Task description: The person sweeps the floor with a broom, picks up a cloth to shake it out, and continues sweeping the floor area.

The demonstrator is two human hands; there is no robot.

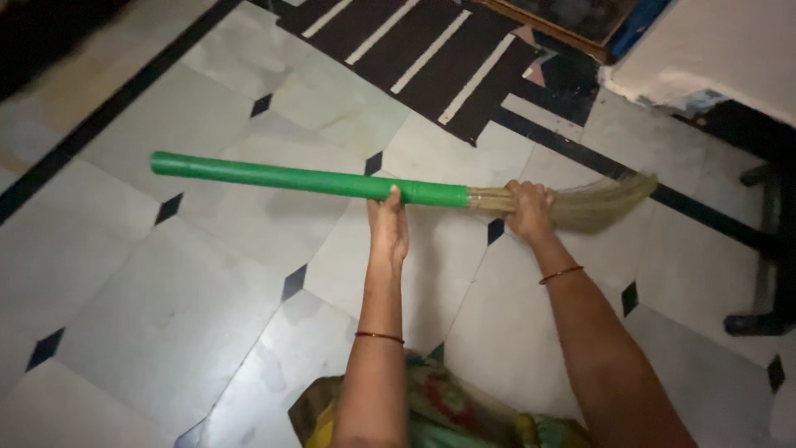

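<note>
A broom with a long green handle and tan straw bristles is held level above the floor, handle end pointing left. My left hand grips the green handle near where it meets the straw. My right hand is closed around the straw bundle just past the handle. A thin bangle sits on each wrist.
The floor is pale marble tile with small black diamond insets and black border strips. A dark striped mat lies at the top. A white wall base and dark furniture legs stand at the right.
</note>
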